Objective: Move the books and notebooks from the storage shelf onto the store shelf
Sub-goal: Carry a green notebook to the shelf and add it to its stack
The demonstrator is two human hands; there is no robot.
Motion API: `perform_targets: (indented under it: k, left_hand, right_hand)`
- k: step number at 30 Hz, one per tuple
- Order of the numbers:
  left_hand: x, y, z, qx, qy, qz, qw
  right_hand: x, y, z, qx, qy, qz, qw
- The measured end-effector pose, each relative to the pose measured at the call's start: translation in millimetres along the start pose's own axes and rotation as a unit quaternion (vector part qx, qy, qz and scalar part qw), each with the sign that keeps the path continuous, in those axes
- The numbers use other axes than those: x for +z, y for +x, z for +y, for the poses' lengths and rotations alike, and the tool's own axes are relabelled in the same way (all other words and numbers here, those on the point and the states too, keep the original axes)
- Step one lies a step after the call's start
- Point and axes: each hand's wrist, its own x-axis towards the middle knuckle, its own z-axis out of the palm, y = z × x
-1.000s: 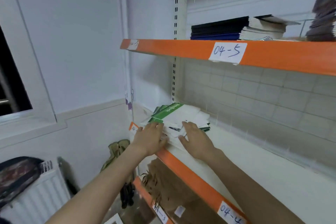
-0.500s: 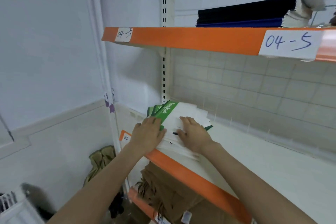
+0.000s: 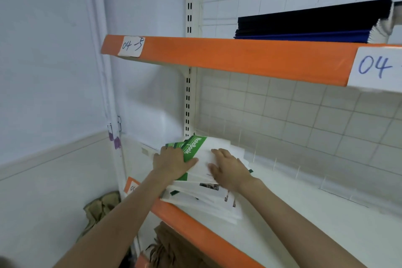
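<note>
Both hands have slid further onto the fanned stack of white-and-green paper notebooks [image 3: 203,177] on the white orange-edged shelf [image 3: 304,213], left hand [image 3: 171,162] and right hand [image 3: 228,168] pressing flat with fingers straight, the stack's long axis running toward the back corner.

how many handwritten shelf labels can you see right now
3: one label at the upper shelf's left end, one cut off at its right edge, one on the lower shelf's left end, partly behind the left arm.
</note>
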Motion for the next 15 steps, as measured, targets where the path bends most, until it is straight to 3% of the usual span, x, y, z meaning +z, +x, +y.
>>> perform_targets:
  k: [5, 10, 12, 15]
  left_hand:
    - [5.8, 17.2, -3.8, -0.032, -0.078, -0.013, 0.996]
    - [1.2, 20.0, -7.1, -0.010, -0.233, 0.017, 0.972]
    - [-5.3, 19.9, -3.5, -0.006, -0.312, 0.037, 0.949]
    - [-15.5, 19.2, 5.0, -0.051, -0.489, 0.029, 0.870]
  right_hand:
    - [3.6, -0.3, 6.0, -0.003, -0.005, -0.002, 1.000]
    - [6.7, 4.9, 10.5, -0.001, 0.039, 0.007, 0.999]
    - [2.7, 6.2, 10.4, 0.020, 0.091, 0.026, 0.995]
    - [-7.5, 5.7, 8.9, 0.082, 0.219, 0.119, 0.965]
